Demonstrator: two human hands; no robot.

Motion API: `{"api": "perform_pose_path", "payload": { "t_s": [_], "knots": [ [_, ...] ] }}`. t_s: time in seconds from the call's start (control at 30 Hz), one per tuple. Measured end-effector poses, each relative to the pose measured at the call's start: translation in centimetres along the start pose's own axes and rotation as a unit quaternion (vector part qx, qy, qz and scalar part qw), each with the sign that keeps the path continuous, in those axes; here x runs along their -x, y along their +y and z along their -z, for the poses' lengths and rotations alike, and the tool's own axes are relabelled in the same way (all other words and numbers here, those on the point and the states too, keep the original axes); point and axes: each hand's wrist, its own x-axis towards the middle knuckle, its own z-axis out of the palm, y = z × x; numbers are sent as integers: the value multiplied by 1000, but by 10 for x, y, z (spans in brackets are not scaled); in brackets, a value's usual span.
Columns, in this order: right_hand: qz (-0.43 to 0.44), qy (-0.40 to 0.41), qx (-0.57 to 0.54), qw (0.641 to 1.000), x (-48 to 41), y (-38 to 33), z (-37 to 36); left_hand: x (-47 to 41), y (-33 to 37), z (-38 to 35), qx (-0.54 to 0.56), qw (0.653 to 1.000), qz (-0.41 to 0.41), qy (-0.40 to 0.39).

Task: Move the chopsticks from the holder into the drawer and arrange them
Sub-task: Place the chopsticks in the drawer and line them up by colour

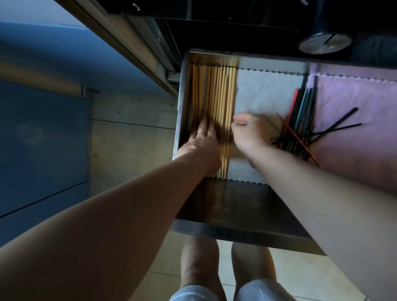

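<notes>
the bamboo chopsticks (219,105) lie in a flat row at the 9 o'clock side of the open drawer (183,98), packed side by side against its left wall. their long axis runs 12 to 6 o'clock, far ends near the back wall and near ends toward the person, so they sit parallel to the drawer's side. that lineup looks deliberate: pressed to the wall, the row stays tidy and takes little room.

the left hand (204,141) rests flat on the row's near half, fingers spread and extended toward 12 o'clock, palm down; it grips nothing and seems to pin the sticks so they do not roll. the right hand (252,132), at the row's 3 o'clock edge, has its fingers curled with the fingertips at the outermost stick, apparently nudging or pinching it into line; whether it truly has hold of one i cannot tell.

under them lies a white liner (266,94). at 3 o'clock from the right hand sits a second bunch, the coloured chopsticks (299,112), mostly pointing 12 to 6 but leaning slightly, with several dark and red ones crossed loosely over their near ends, some onto a pink cloth (363,95). these look not yet sorted. beyond the drawer at 1 o'clock stands a dark cylindrical holder (325,41), its contents unclear.
</notes>
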Motion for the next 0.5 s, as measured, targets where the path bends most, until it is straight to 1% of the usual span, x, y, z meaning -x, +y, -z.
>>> {"api": "perform_pose_path", "payload": {
  "t_s": [0.07,0.13,0.2,0.3,0.4,0.5],
  "knots": [
    [0,-7,-8,1000,0,-1,-1,0,0,-1,-9,1000,4,14],
    [1,3,2,1000,1,-1,0,0,-1,-3,-21,999,-7,31],
    [1,4,9,1000,0,1,0,-1,-3,-5,-40,999,-23,22],
    [-1,-12,0,1000,1,4,-1,0,-2,-2,-23,1000,4,1],
    [0,-17,0,1000,0,6,-3,3,2,2,-1,999,41,4],
    [0,-25,4,1000,2,4,-2,3,3,0,-26,999,19,24]
  ]
}}
